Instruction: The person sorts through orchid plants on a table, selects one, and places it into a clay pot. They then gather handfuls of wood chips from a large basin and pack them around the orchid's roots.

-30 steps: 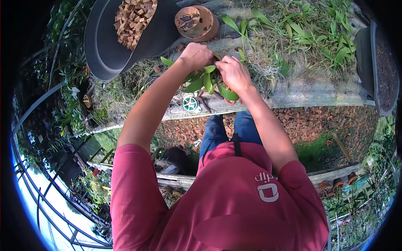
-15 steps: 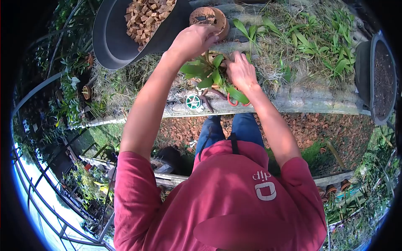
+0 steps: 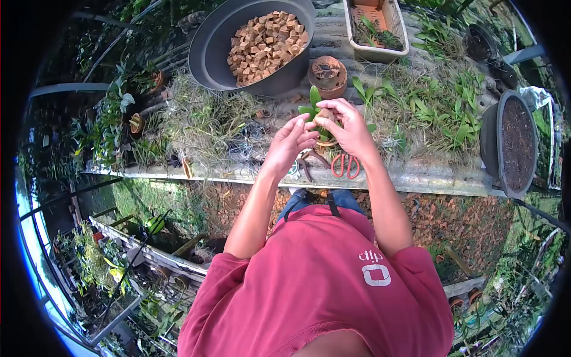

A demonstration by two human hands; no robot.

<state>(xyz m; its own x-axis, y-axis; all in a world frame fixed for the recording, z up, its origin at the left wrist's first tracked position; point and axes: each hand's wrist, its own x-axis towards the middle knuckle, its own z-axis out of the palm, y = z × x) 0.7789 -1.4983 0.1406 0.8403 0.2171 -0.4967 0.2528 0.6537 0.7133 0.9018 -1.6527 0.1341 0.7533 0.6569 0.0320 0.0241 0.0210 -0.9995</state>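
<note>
My right hand [image 3: 348, 128] pinches a small brown chunk [image 3: 325, 115] between thumb and fingers, above a leafy green plant [image 3: 313, 101] in a small clay pot [image 3: 326, 143]. My left hand [image 3: 286, 147] is beside it on the left, fingers apart and curved towards the chunk, with nothing visible in them. Both hands hide much of the plant and its pot. Just in front lie red-handled scissors [image 3: 346, 166] and a dark-handled tool [image 3: 309, 163], partly covered by my left hand.
A large grey tub [image 3: 205, 56] of brown cubes [image 3: 267, 44] stands at the back left. Stacked terracotta pots [image 3: 328, 76] are behind the plant, with a rectangular planter [image 3: 380, 52] farther back. Loose green plants [image 3: 440, 113] lie right, near a soil-filled tub [image 3: 516, 143].
My left hand has left the terracotta pots and come nearer me, beside the plant. My right hand has risen from the plant's base and now shows a brown chunk. The view has shifted.
</note>
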